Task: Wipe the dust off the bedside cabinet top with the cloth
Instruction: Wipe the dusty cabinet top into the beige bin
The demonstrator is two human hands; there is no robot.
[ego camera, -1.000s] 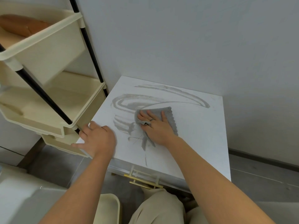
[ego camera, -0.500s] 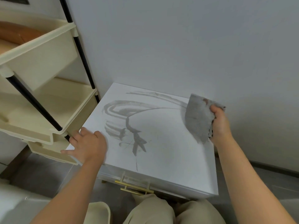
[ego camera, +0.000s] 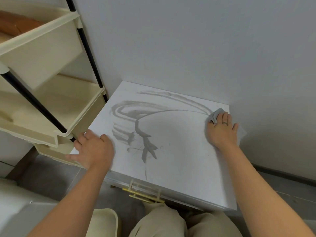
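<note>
- Half a second ago the right hand (ego camera: 222, 130) held the cloth (ego camera: 215, 115) in the air above the far right corner of the cabinet top; now it lies pressed flat on the surface at that corner, the cloth pinned under its palm and fingers.
- Only a grey fold of the cloth shows, sticking out past the fingertips toward the wall, with a paler strip peeking beyond the hand at the right edge.
- That hand is spread open over the cloth rather than gripping it, and a ring (ego camera: 225, 123) sits on one finger.
- The left hand (ego camera: 93, 149) rests at the near left corner of the bedside cabinet top (ego camera: 188, 159), as it did before, fingers curled loosely over the left edge and holding nothing.
- The two hands lie well apart, on opposite sides of the top.
- Dust smears (ego camera: 136, 127) cover the left and middle of the white surface: curved grey streaks near the far edge, a thin dark arc running right to the cloth, and a splayed darker mark toward the centre.
- The right half of the top, nearer the front edge, looks mostly clean.
- A brass drawer handle (ego camera: 143, 195) juts out below the front edge.
- A cream shelf rack (ego camera: 51, 106) with black poles stands just beside the left edge of the cabinet, against the grey wall (ego camera: 188, 48).
- The person's beige trouser legs (ego camera: 159, 223) show below the front of the cabinet.
</note>
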